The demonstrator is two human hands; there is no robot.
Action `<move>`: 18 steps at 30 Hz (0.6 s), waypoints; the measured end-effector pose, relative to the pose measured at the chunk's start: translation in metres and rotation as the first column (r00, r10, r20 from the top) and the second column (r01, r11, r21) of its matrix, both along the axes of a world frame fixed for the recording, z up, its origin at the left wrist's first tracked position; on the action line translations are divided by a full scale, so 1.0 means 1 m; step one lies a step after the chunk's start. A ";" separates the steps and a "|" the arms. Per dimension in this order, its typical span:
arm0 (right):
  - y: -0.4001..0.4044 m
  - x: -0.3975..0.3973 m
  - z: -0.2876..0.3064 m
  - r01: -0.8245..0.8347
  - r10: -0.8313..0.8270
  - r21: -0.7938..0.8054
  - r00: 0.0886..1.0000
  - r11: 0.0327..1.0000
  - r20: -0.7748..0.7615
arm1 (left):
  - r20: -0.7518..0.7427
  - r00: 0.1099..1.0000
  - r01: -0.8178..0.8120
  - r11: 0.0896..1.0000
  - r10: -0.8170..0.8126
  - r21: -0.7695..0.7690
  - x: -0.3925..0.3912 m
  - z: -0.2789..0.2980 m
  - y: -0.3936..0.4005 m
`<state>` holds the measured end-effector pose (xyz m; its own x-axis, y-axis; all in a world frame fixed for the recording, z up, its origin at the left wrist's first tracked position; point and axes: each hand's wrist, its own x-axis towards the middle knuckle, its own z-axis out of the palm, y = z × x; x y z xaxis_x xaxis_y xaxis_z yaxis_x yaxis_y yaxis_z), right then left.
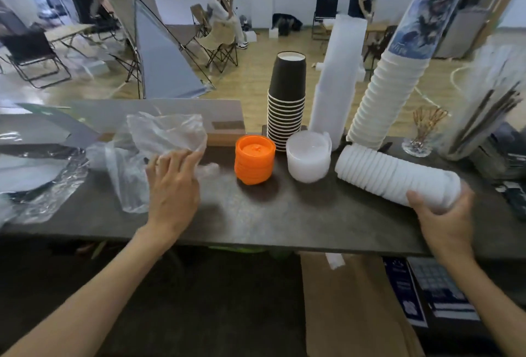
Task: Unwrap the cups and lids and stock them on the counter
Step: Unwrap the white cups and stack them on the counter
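Tabletop (pixel 256 214): dark, matte, slightly mottled slab; everything of mine stands or lies on it.
Lying white stack (pixel 395 175): one ribbed roll of nested white lids on its side, matte plastic, rims forming even ridges; it points away from me toward the middle of the tabletop.
My right hand (pixel 444 220): my grip is wrapped round the near end of that lying stack, thumb on top, fingers underneath.
Plastic wrap (pixel 168 134): thin, clear, crinkled film, puffed up and glossy.
My left hand (pixel 173 185): my grip pinches the wrap's lower edge, fingers curled into the film.
Orange lids (pixel 254 158): one short stack, smooth, round, bright, just right of the wrap.
Translucent lids (pixel 308 155): one squat milky stack, beside the orange one.
Black cups (pixel 287 106): one upright stack, upside down, paper, with pale rims.
Tall white stacks: two behind, one smooth sleeve (pixel 338 77), one ribbed leaning column (pixel 390 94).
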<state>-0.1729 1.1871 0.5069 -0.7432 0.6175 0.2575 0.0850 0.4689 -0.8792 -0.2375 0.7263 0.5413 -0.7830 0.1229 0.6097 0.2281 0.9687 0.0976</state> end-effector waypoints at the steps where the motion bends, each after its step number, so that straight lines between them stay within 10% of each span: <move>1: -0.009 -0.005 0.001 -0.019 0.018 -0.002 1.000 1.000 -0.011 | 0.045 0.999 -0.026 0.999 0.028 -0.040 -0.009 -0.001 -0.008; 7: -0.046 -0.020 0.002 -0.010 0.009 -0.033 1.000 0.999 -0.027 | 0.303 0.938 -0.111 0.973 0.170 -0.201 -0.028 -0.005 -0.026; 18: -0.039 -0.015 0.000 0.005 -0.002 0.056 0.999 0.998 -0.040 | -0.012 0.947 0.322 0.946 -0.322 -0.026 0.002 0.030 0.089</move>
